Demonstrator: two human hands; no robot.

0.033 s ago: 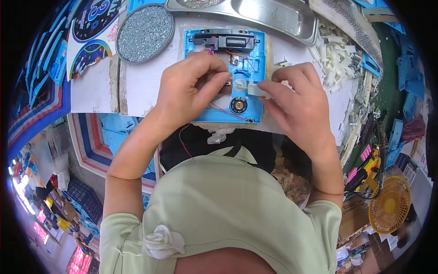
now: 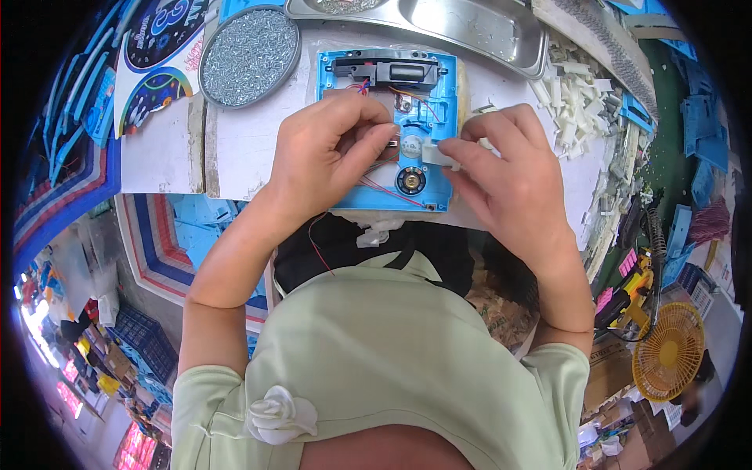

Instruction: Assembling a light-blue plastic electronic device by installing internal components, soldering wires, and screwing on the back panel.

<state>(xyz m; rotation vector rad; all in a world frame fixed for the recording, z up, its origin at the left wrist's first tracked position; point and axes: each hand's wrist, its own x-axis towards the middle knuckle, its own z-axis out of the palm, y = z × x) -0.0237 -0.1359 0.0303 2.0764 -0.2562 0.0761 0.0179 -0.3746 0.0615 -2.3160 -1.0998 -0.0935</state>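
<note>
A blue plastic housing (image 2: 445,98) lies on the worktable in front of me, with a black mechanism (image 2: 392,70) along its far edge, a round speaker (image 2: 410,180) near its front, and thin coloured wires. My right hand (image 2: 509,164) pinches a small white plastic piece (image 2: 435,153) over the housing's right side, beside a pale round part (image 2: 411,146). My left hand (image 2: 325,149) is closed over the housing's left half, thumb and forefinger together next to a small metal-looking part (image 2: 392,143). What its fingers hold, if anything, is hidden.
A round tray of small screws (image 2: 249,59) stands at the far left of the table. Behind the housing is a steel tray (image 2: 470,31). Loose white plastic pieces (image 2: 578,102) are heaped to the right. A yellow fan (image 2: 668,351) stands at the lower right.
My right hand has shifted very slightly left with the white plastic piece. My left hand keeps its place.
</note>
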